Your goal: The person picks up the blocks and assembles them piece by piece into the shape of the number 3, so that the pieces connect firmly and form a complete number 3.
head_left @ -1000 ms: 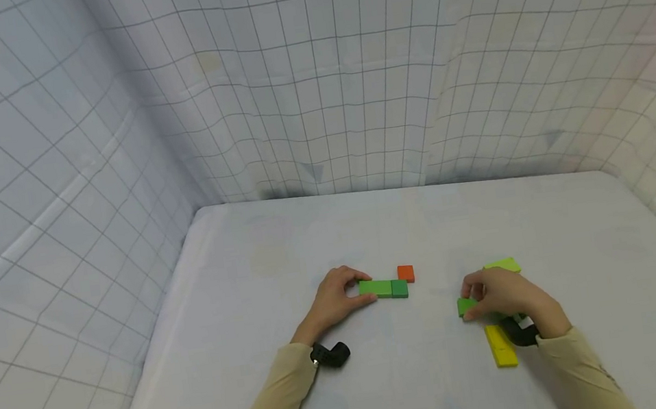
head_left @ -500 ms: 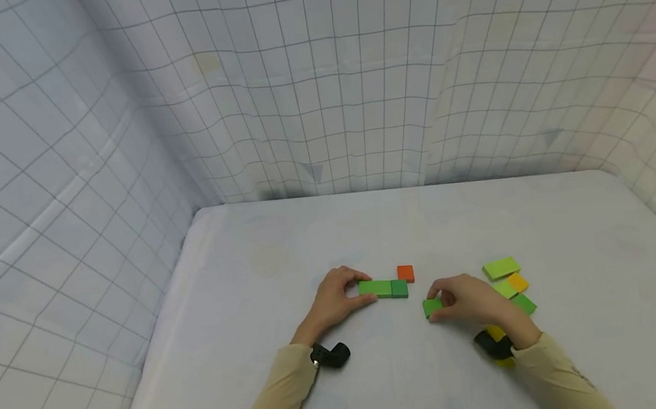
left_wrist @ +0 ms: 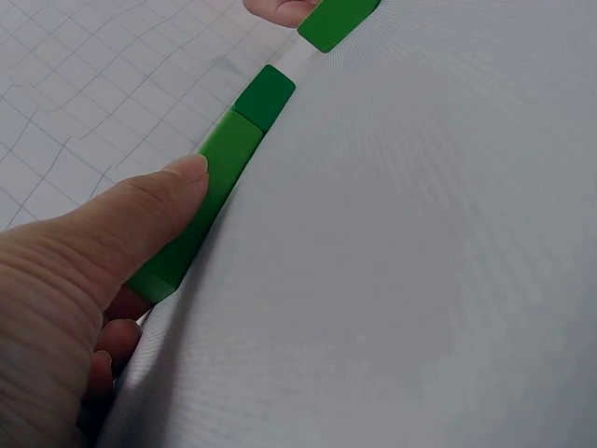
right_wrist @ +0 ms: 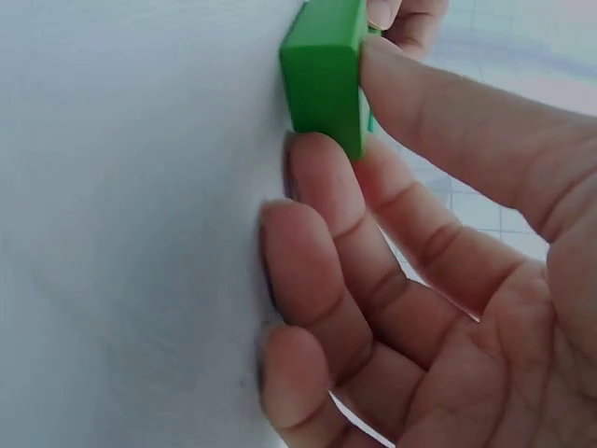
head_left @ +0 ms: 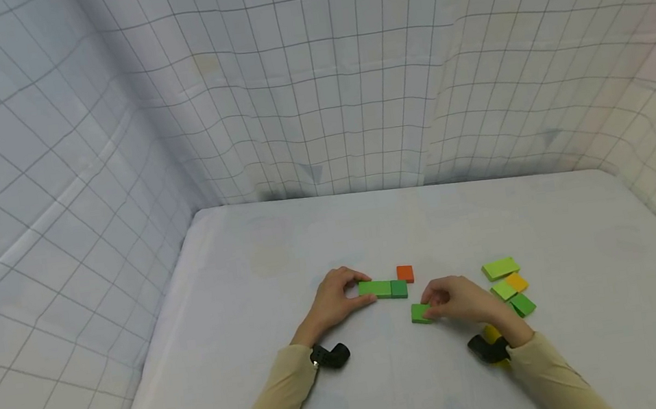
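Note:
My left hand holds a long green block between thumb and fingers on the white table. A darker green square block sits end to end with it, on the right. In the left wrist view the thumb lies along the long block. My right hand pinches a small green block, a little below and right of that row. The right wrist view shows the thumb against one face of this block, fingertips at its end, close to the cloth. Just behind the row lies an orange-red square block.
Right of my right hand are a lime block, an orange block, a light green block and a green block. Yellow pieces show partly under the right wrist camera. White grid cloth hangs behind the table.
My right hand has carried the small green block leftward from the group of blocks toward the row. My left hand has stayed in place on the long green block.

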`<state>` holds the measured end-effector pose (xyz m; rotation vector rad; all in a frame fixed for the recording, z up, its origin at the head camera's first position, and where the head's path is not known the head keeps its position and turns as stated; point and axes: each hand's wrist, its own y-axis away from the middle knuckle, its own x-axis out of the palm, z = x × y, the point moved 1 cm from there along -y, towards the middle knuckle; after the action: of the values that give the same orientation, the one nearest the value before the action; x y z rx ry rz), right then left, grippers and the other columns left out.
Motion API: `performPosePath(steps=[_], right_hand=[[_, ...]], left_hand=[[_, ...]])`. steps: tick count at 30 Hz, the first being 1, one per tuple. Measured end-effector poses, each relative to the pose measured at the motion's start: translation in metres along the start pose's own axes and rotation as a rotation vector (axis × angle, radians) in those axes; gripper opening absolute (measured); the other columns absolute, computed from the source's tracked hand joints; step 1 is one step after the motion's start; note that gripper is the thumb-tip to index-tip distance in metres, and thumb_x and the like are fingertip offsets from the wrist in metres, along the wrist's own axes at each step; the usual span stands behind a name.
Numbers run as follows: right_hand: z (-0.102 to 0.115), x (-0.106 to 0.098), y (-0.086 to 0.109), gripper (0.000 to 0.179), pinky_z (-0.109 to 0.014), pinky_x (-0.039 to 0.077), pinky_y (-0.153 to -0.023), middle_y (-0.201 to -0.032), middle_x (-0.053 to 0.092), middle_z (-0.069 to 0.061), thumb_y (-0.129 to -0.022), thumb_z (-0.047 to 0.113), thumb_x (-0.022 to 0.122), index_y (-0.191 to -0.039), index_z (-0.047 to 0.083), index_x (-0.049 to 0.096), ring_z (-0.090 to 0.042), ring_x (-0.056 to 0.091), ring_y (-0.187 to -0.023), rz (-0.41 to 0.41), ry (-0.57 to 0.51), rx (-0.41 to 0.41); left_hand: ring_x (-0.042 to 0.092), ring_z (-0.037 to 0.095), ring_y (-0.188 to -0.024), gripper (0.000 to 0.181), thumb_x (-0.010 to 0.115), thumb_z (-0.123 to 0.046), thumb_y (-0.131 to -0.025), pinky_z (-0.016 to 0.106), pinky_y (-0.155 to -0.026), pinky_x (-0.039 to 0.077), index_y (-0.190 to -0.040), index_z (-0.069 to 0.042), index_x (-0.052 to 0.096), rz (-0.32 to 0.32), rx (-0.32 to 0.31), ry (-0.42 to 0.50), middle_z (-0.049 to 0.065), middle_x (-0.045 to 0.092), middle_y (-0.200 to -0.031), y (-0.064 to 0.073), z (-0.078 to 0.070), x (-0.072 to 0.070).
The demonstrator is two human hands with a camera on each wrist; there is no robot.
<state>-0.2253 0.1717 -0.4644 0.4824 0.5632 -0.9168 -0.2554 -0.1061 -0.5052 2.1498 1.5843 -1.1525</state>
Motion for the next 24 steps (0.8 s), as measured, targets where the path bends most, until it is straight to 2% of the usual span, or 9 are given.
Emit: performPosePath(steps=[3,10,16,24], right_hand=[[0.001,0.001,-0.002,0.019,-0.028,0.041,-0.063,-0.073,0.058,0.004,-0.081,0.025,0.077,-0.089,0.013,0.065,-0.015,0.051,-0.069,-0.012,-0.015,0.028],[0.001,0.004,-0.008,0.019,-0.028,0.04,-0.062,-0.073,0.057,0.002,-0.082,0.023,0.077,-0.089,0.01,0.065,-0.016,0.05,-0.069,-0.028,-0.041,0.02],[0.0,0.005,-0.011,0.022,-0.028,0.039,-0.061,-0.073,0.056,0.003,-0.08,0.027,0.078,-0.088,0.011,0.065,-0.016,0.049,-0.068,-0.035,-0.036,0.031],[0.0,0.005,-0.013,0.022,-0.027,0.037,-0.059,-0.07,0.054,0.002,-0.08,0.028,0.077,-0.087,0.011,0.065,-0.015,0.047,-0.066,-0.041,-0.035,0.032]], left_hand=[[0.044,0.009,-0.081,0.033,0.08,-0.037,-0.077,0.028,-0.073,0.037,-0.104,-0.022,0.07,-0.001,0.001,-0.004,-0.014,0.054,-0.087,0.0,0.0,0.0],[0.045,0.01,-0.082,0.034,0.08,-0.036,-0.077,0.028,-0.074,0.038,-0.105,-0.021,0.07,0.003,0.003,0.013,-0.012,0.056,-0.089,-0.001,0.001,0.001],[0.045,0.009,-0.081,0.033,0.08,-0.036,-0.077,0.028,-0.074,0.038,-0.105,-0.021,0.07,0.007,-0.01,0.012,-0.013,0.056,-0.089,-0.001,0.001,0.0],[0.045,0.009,-0.08,0.032,0.081,-0.034,-0.076,0.029,-0.074,0.038,-0.104,-0.02,0.07,0.0,0.005,0.025,-0.013,0.056,-0.088,-0.001,-0.001,-0.001]])
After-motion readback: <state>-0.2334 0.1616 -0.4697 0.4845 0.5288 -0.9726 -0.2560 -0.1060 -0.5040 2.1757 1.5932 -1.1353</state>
